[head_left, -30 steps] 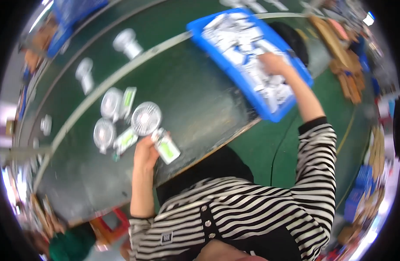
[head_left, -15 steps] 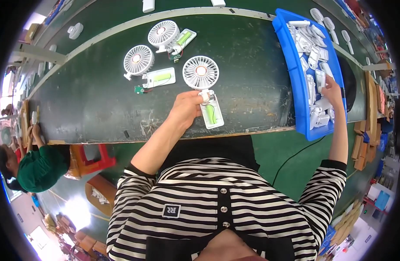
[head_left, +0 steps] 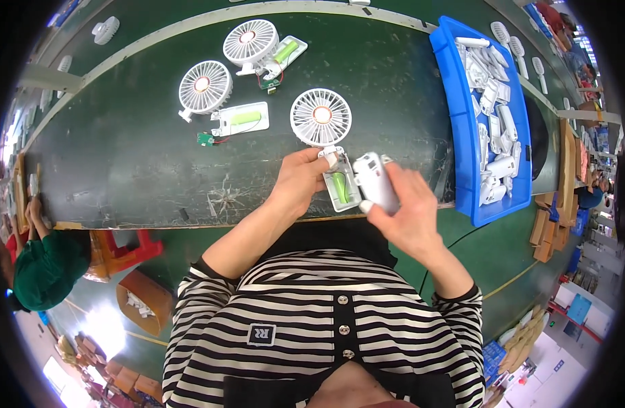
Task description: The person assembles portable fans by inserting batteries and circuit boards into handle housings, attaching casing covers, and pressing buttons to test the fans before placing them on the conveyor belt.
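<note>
A white handheld fan [head_left: 321, 117] lies near the table's front edge, its open handle [head_left: 341, 190] showing a green battery. My left hand [head_left: 300, 178] grips the fan at the neck, thumb on the top of the handle. Just to the right, my right hand [head_left: 409, 207] holds a white handle cover [head_left: 375, 181], tilted beside the open handle; the two look close, and whether they touch I cannot tell. Two more opened fans lie farther left: one fan [head_left: 205, 87] with a green circuit board [head_left: 205, 139] on wires, and another fan [head_left: 250, 42] behind it.
A blue bin [head_left: 467, 163] of white plastic parts stands at the right end of the dark green table [head_left: 142, 183]. Several finished-looking fans lie beyond it. A person in a green top [head_left: 50, 268] works at the far left, near a red stool [head_left: 132, 251].
My right hand has come out of the blue bin, leftward to the fan, bringing a white handle cover. My left hand keeps its hold on the fan. The view has shifted slightly.
</note>
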A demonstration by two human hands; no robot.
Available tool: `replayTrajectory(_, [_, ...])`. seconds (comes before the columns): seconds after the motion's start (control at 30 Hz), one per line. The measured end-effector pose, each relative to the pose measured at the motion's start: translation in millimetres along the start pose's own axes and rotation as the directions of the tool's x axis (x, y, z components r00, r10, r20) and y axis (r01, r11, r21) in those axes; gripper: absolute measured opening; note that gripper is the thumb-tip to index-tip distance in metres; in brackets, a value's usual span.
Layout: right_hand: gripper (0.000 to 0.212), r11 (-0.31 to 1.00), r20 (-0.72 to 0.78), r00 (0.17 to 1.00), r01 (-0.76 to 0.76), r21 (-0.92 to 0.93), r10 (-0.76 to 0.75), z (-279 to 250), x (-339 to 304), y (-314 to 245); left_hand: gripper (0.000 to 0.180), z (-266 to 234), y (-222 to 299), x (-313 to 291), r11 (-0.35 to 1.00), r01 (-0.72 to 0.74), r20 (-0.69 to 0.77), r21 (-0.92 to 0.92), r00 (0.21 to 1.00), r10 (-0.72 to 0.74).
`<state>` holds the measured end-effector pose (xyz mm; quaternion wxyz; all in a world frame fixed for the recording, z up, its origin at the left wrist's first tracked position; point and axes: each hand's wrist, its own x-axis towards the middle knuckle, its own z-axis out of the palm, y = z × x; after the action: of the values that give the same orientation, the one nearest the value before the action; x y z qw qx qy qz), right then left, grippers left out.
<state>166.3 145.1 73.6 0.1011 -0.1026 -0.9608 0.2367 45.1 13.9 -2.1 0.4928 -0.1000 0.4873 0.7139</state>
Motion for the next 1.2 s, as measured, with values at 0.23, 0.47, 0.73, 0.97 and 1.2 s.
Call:
replayTrajectory(0.23, [0.048,0.997,0.056,0.997,-0.041,-0.07,0.045,25,14,-20,0.03,-4,4,-3,0.991,0.055,0.027,-0.124,0.998,-0.052])
replayTrajectory(0.47, [0.047,0.996,0.074,0.997,0.01,-0.086,-0.003,37,24,-24,0.041,-2,7,-7,0.984,0.068,0.077,-0.167,0.995,-0.055])
replayTrajectory(0.73, [0.049,0.993,0.096,0.995,0.027,-0.111,-0.016,42,28,-22,0.042,-4,3,-2,0.98,0.043,0.117,-0.193,0.993,-0.021])
replayTrajectory(0.97, [0.05,0.985,0.142,0.988,0.08,-0.151,-0.059,44,27,-20,0.042,-4,3,-2,0.978,0.042,0.111,-0.206,0.994,-0.019])
replayTrajectory(1.2, [0.051,0.975,0.142,0.985,0.124,-0.186,-0.098,44,28,-20,0.028,1,4,0,0.995,0.044,0.023,-0.089,0.999,-0.042])
